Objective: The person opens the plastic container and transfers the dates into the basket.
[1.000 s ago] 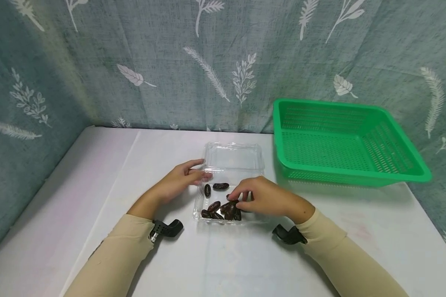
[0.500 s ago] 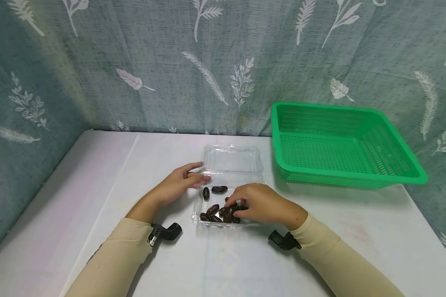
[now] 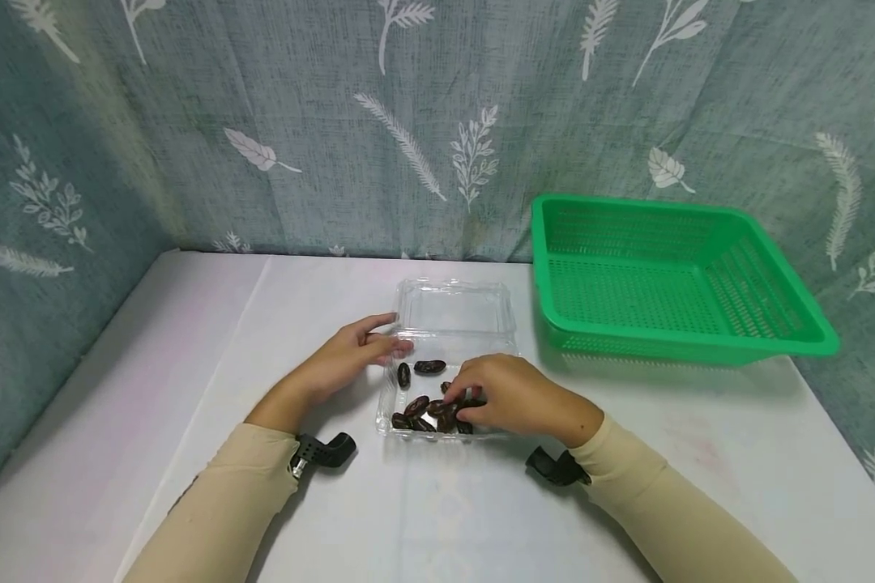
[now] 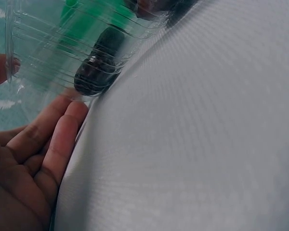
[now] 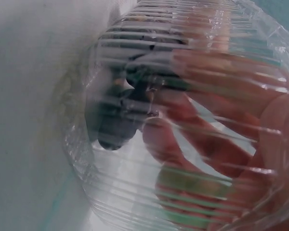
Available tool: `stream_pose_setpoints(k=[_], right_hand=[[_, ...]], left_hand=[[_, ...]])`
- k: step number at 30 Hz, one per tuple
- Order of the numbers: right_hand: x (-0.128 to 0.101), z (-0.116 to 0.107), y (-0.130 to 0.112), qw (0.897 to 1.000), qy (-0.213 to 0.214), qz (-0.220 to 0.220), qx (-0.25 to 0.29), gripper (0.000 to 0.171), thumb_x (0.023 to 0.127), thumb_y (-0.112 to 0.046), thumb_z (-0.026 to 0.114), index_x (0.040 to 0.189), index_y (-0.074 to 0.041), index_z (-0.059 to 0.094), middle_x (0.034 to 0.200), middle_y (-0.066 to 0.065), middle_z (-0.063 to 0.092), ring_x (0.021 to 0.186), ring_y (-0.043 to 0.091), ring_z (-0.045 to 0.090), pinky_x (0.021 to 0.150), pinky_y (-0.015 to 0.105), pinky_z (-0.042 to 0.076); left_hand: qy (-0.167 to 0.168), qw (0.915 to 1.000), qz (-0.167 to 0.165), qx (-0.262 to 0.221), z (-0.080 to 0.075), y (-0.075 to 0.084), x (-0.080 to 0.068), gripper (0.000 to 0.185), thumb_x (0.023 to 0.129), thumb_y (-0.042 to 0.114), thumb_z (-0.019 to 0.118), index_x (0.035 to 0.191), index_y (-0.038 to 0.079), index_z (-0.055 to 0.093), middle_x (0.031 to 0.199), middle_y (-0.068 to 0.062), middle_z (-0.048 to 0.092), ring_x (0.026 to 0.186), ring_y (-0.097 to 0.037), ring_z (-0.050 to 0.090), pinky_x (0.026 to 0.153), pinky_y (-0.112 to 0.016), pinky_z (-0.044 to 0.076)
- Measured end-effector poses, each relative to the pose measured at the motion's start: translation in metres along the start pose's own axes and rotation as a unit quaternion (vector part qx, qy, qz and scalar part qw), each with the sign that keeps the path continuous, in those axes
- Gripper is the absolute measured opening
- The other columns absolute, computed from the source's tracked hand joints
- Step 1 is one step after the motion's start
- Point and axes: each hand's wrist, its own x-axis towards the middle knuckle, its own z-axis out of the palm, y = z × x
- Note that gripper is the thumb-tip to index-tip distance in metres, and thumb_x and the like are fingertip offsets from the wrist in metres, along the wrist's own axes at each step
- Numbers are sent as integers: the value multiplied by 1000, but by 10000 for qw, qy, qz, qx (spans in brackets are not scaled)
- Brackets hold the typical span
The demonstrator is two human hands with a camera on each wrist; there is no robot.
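A clear plastic clamshell box (image 3: 386, 401) lies unfolded on the white table, its lid (image 3: 455, 309) laid back toward the curtain. Several dark brown dates (image 3: 416, 406) rest in the base, most of them near the front edge. My left hand (image 3: 345, 356) is at the box's left side, fingers extended, fingertips against the plastic near the hinge. In the left wrist view, its fingers (image 4: 62, 137) reach the lower edge beside a date (image 4: 100, 62). My right hand (image 3: 518, 397) reaches into the base, thumb and fingers curled round a date in the pile (image 5: 118, 113), seen through the ribbed wall.
A green perforated plastic basket (image 3: 663, 344) stands at the back right of the table (image 3: 321, 518). Behind and to the left hangs a grey-green leaf-patterned curtain (image 3: 299, 121). Black wrist mounts (image 3: 326, 450) stick out beneath both wrists.
My right hand has shifted slightly left and down over the dates, and its fingers have closed in on the pile. The left hand has stayed at the box's side.
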Motion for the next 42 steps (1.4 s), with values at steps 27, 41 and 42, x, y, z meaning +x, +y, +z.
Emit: stream_pose_setpoints(k=[27,41,42], right_hand=[[-29,-58,18,9558,2774,-649,724,25,81,1,80,104,-8,76,94,2,71,83,16,61,68,23,52],[-43,-83,50,9121,4030,525,531,20,87,-1,75,107,-1,75,98,13,71,80,1,60,68,9,48],[-44,-84,52,9107,4050,624,514,20,88,-2,74,108,-1,75,99,14,71,80,0,59,68,9,47]], left_hand=[[-76,9999,36,-64,-3,-2,0,66,105,33,50,158,6,23,136,-16,63,118,-34,65,121,-56,21],[-24,9999,-10,-106,0,-2,-1,65,105,33,50,158,6,23,136,-17,62,119,-35,64,123,-55,17],[-17,9999,3,-125,0,-2,-1,65,105,32,50,158,5,23,136,-18,62,119,-35,64,123,-55,17]])
